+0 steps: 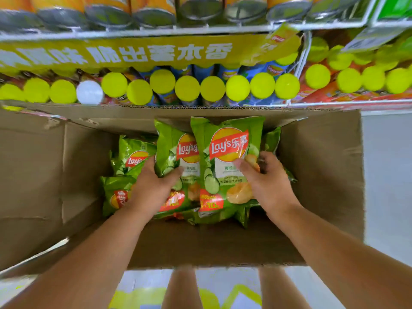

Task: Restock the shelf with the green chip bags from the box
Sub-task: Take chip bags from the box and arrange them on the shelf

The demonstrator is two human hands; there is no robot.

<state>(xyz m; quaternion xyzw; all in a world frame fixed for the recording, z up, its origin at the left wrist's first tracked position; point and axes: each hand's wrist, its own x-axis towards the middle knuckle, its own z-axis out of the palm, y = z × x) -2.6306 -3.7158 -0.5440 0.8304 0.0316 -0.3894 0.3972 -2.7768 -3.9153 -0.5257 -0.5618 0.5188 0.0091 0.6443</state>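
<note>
A cardboard box (323,175) is seen from above, standing open just in front of the shelf (200,103), and both hands are reached down into it. The left hand (153,186) is closed around the lower part of one green chip bag (171,150), thumb laid over its front and fingers hidden behind. The right hand (265,181) is closed on a second green chip bag (225,157), thumb pressed on the printed face and fingers wrapped round the bag's edge. Both held bags are stood nearly upright, their long axes pointing from the hands toward the shelf, tops nearest the shelf side of the box. The two bags are touching or overlapping along their inner edges; the right one lies in front.

More green bags (131,157) are left lying loose lower in the box, toward its left wall and beneath the held pair, so the box is judged far from emptied. On the shelf beyond the box, a row of tubes with yellow lids (187,88) is packed, under a yellow banner (133,53).

The coming move is judged to be a lift up and forward over the far box wall, each hand carrying its own bag. No open slot for bags is shown on the visible shelf.
</note>
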